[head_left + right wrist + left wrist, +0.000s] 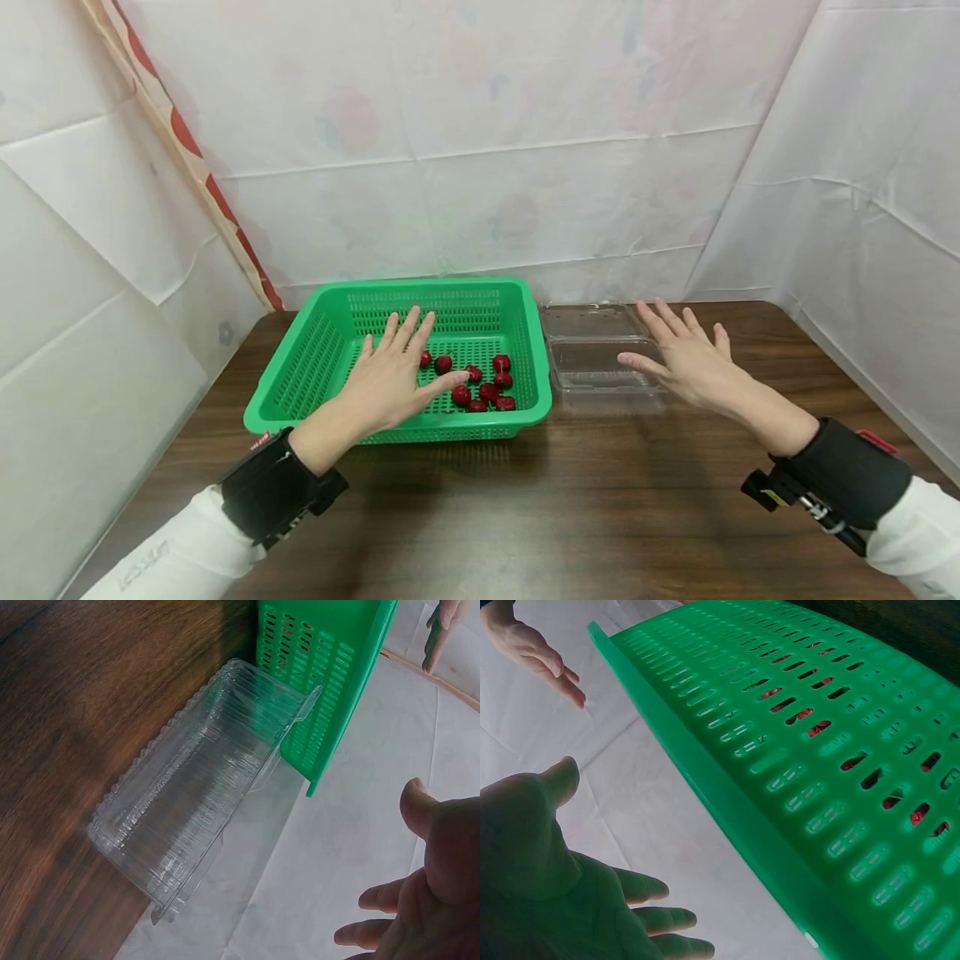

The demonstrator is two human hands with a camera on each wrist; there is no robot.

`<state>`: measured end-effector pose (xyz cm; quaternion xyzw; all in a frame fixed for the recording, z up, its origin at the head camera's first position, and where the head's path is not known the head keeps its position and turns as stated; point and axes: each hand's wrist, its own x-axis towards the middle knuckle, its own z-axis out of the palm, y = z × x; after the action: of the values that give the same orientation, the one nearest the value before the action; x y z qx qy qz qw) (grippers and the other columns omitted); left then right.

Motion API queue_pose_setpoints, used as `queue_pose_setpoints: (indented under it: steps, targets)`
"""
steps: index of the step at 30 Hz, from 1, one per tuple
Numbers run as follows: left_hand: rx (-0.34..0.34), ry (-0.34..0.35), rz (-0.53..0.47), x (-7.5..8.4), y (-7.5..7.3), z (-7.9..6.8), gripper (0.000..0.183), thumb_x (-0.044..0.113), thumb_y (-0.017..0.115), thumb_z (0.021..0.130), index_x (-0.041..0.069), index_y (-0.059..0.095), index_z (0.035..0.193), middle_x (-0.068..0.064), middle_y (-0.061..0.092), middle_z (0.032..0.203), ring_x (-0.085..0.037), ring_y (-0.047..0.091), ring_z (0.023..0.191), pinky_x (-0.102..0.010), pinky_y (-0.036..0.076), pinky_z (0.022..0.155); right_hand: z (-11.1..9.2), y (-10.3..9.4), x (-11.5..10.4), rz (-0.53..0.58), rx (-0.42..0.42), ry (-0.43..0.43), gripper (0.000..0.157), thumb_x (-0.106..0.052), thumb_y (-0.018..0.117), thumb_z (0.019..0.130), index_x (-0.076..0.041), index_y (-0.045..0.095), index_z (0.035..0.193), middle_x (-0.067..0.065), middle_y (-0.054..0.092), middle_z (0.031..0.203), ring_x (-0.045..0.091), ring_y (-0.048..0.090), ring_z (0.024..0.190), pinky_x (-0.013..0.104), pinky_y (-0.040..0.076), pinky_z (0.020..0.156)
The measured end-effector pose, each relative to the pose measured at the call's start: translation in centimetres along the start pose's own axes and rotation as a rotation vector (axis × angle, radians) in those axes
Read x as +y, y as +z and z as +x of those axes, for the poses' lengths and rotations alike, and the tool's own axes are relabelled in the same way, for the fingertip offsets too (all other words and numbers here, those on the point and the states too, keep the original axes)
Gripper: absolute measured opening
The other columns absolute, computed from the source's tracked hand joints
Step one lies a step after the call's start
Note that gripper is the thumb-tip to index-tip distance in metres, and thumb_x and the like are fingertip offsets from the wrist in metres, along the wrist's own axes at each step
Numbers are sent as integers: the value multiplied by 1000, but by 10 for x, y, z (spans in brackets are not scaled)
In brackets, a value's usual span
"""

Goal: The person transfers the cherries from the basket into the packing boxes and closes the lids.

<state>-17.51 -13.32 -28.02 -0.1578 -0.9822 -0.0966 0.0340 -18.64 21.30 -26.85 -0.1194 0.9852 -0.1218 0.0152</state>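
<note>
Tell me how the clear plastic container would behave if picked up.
The clear plastic container looks thin-walled, so it's probably light and apt to flex when squeezed. Its ribbed walls may stiffen it slightly. Its open lid could swing when lifted.

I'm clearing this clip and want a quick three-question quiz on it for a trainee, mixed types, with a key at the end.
1. True or false: the cherries lie inside the green basket.
2. Fill in the missing word: seen from the person's side, the clear box sits to the ___ of the basket.
3. Choose one. The left hand and right hand are both:
A. gripping cherries
B. spread and holding nothing
C. lifting the box

Key:
1. True
2. right
3. B
</note>
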Motion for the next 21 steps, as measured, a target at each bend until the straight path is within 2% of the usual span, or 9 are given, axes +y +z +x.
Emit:
queue_pose_setpoints:
  steps: [7, 10, 13, 17, 21]
  targets:
    - [-14, -10, -22, 0, 0, -3, 90, 70, 34, 80, 12, 7, 143, -12, 6, 147, -32, 1, 133, -58, 9, 99, 0, 0, 0, -3, -12, 4, 88, -65, 37, 82, -12, 6, 144, 19, 4, 146, 50, 5, 125, 67, -4, 90]
    - [-13, -9, -26, -1, -1, -4, 89, 69, 33, 80, 12, 8, 143, -13, 9, 147, -34, 5, 132, -58, 9, 99, 1, -2, 1, -13, -11, 3, 87, -64, 38, 83, -10, 7, 143, 20, 6, 145, 51, 8, 124, 68, -2, 90]
    - [-6, -5, -26, -1, -2, -5, 87, 68, 34, 81, 11, 10, 143, -15, 14, 145, -36, 12, 131, -59, 13, 98, 2, -2, 2, -38, -1, -5, 83, -59, 40, 85, -5, 13, 142, 23, 12, 143, 49, 14, 124, 68, 5, 89]
    - [19, 2, -31, 1, -3, -5, 81, 62, 38, 84, 11, 16, 143, -17, 22, 143, -36, 21, 128, -58, 22, 95, 5, -1, 6, -71, 20, -4, 79, -57, 37, 87, 3, 24, 138, 27, 23, 138, 46, 25, 121, 64, 20, 84]
    - [56, 7, -62, 2, -1, -5, 75, 54, 45, 86, 8, 23, 141, -19, 31, 138, -36, 33, 122, -54, 33, 90, 9, 0, 11, -59, 27, 19, 76, -54, 37, 89, 7, 28, 134, 30, 31, 131, 45, 31, 118, 61, 28, 80]
